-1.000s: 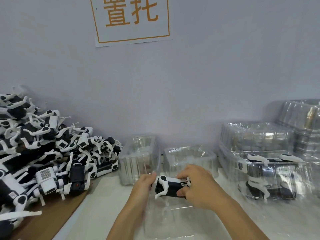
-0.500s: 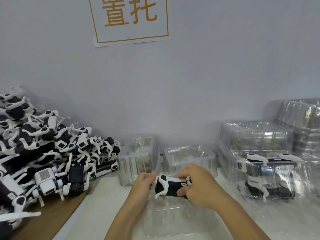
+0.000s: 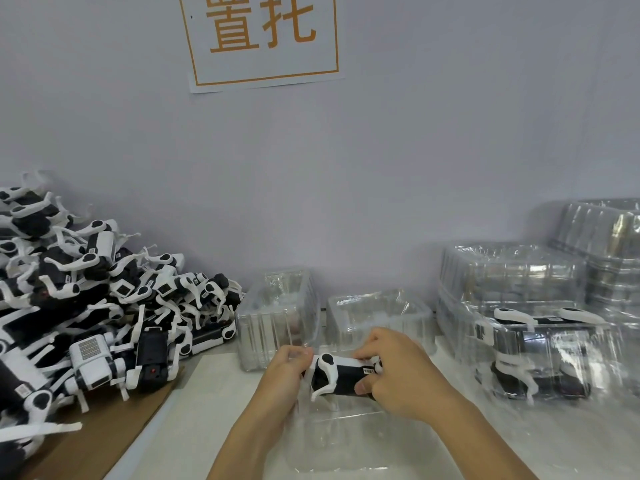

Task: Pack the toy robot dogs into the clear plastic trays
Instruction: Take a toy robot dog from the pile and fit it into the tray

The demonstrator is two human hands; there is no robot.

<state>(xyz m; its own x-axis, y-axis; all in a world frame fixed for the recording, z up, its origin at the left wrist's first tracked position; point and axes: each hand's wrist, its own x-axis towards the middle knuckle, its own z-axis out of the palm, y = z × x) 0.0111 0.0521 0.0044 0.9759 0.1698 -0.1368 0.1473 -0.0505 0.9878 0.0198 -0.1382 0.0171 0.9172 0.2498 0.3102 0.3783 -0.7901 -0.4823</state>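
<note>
A black-and-white toy robot dog (image 3: 341, 375) lies sideways between both my hands, just above a clear plastic tray (image 3: 349, 441) in front of me. My left hand (image 3: 285, 374) grips its left end. My right hand (image 3: 398, 372) holds its right end with thumb under and fingers curled over the top. A big pile of toy robot dogs (image 3: 93, 306) lies at the left. A packed tray (image 3: 540, 355) with a dog inside stands at the right.
Two empty clear trays (image 3: 277, 317) (image 3: 377, 313) stand against the wall behind my hands. Stacks of clear trays (image 3: 512, 271) rise at the back right. A brown board (image 3: 104, 441) lies under the pile. A paper sign (image 3: 263, 39) hangs on the wall.
Both hands and the dog have sunk slightly toward the tray below. The grip looks the same.
</note>
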